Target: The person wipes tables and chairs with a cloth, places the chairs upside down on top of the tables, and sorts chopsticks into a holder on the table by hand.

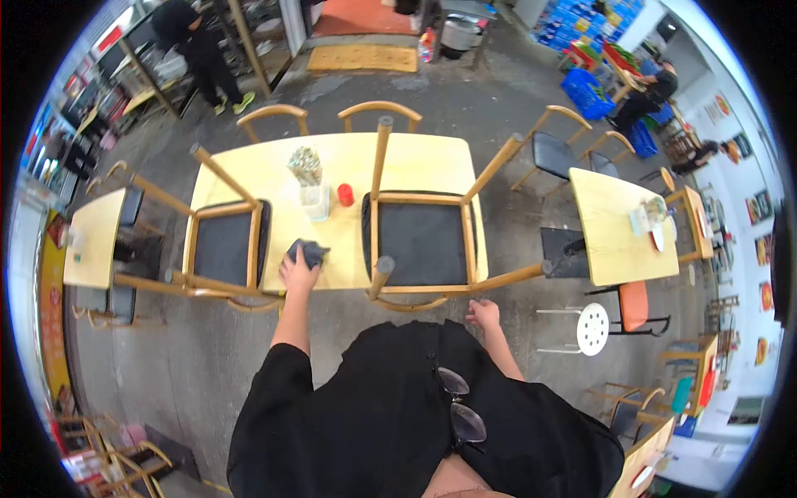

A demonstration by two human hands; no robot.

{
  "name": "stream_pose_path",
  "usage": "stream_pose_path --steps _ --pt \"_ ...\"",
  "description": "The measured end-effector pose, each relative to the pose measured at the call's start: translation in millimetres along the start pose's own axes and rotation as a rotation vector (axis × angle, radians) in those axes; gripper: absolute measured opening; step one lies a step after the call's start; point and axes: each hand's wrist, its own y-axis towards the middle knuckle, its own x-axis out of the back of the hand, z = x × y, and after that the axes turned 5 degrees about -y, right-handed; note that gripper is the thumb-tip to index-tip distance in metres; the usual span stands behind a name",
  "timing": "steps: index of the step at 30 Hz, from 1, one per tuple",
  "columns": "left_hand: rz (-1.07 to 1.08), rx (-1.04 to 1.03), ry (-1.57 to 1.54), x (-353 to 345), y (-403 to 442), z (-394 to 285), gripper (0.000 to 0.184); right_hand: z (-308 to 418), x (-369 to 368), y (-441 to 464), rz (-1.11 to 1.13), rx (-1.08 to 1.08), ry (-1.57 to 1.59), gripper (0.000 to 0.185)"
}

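My left hand (299, 272) is closed on a dark grey cloth (310, 252), which rests on the light wooden table (336, 241) near its front edge. Two upturned chairs lie seat-down on this table, a left chair (224, 247) and a right chair (419, 242), their legs pointing up. The cloth is between them. Behind it stand a white holder (315, 202) with a patterned bundle and a small red container (345, 195). My right hand (482, 314) hangs beyond the table's front edge, fingers curled; whether it holds anything is not visible.
A second table (618, 232) stands at the right, with a white stool (592, 329) and an orange chair (633, 306) below it. Another table (93, 241) is at the left. One person (203, 54) stands at the upper left, another (650, 93) at the upper right.
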Motion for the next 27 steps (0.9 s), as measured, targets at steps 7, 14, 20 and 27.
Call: stream_pose_path --steps 7,14,20,27 --pt "-0.099 0.022 0.069 -38 -16 5 0.064 -18 43 -8 -0.036 -0.116 0.270 0.035" --pt "-0.081 -0.018 0.177 -30 -31 1 0.044 -13 48 -16 0.075 -0.194 0.232 0.037" --pt "0.018 0.060 0.054 -25 -56 -14 0.039 -3 65 -4 0.160 -0.126 0.205 0.034" --pt "-0.001 0.174 -0.254 -86 -108 -4 0.040 -16 109 44 0.257 -0.097 0.135 0.037"
